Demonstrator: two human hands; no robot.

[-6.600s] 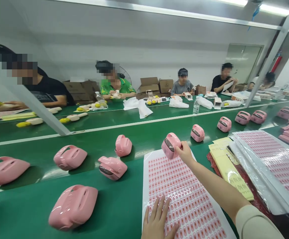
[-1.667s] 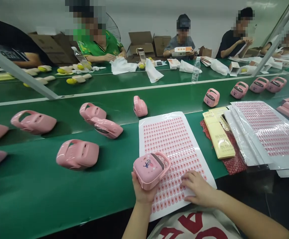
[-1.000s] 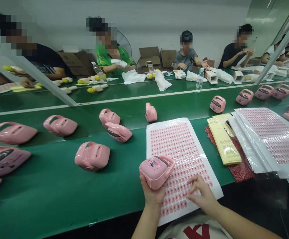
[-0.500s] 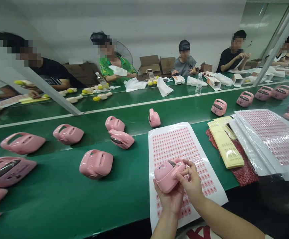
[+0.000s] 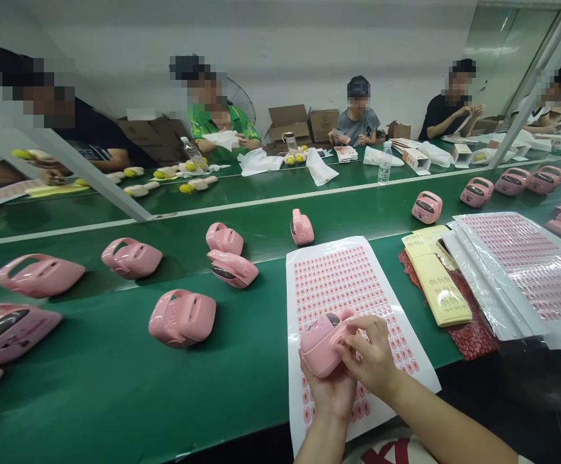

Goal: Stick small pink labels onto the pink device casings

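My left hand (image 5: pixel 331 394) cups a small pink handled device (image 5: pixel 320 354) from below, its rounded body tilted, with a dark window and a printed picture on the front. Against the side of that device, by the foot of its handle, my right hand (image 5: pixel 371 354) has thumb and fingers pinched together. Whatever lies between those fingertips is too small or hidden to make out. Beneath both hands lies a white sheet of small pink oval stickers (image 5: pixel 338 277), with rows showing above and beside the device.
Several more pink devices (image 5: pixel 184 317) stand on the green bench (image 5: pixel 91 386). To the right are a yellow stack of printed slips (image 5: pixel 438 283), red bubble wrap (image 5: pixel 476 335) and plastic-covered sticker sheets (image 5: pixel 517 270). Across the belt, co-workers (image 5: pixel 225 125) sit behind a water bottle (image 5: pixel 385 166) and wrappings.
My right hand's fingers have curled and closed tighter against the side of the device. My left hand keeps its hold. The view has shifted slightly.
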